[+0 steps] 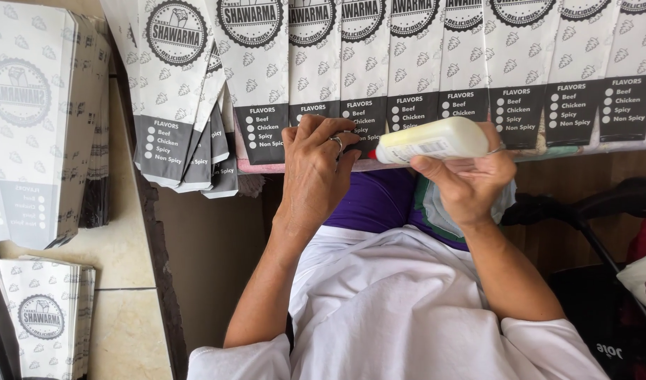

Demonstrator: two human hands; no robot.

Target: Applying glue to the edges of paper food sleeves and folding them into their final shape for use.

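A long row of white and grey paper bags [435, 63] lies flat across the top, each one partly covering the next, and more paper bags sit in piles [45, 119] on the pale tiled top [119, 246] at the far left. The right hand [470, 176] is closed tight around a white glue bottle [435, 139], which lies sideways with its small red tip [371, 154] pointing at the left hand. The left hand [316, 169] has its fingers [323, 127] bent close together and pressed down on the dark bottom edge of one bag, just beside the tip.
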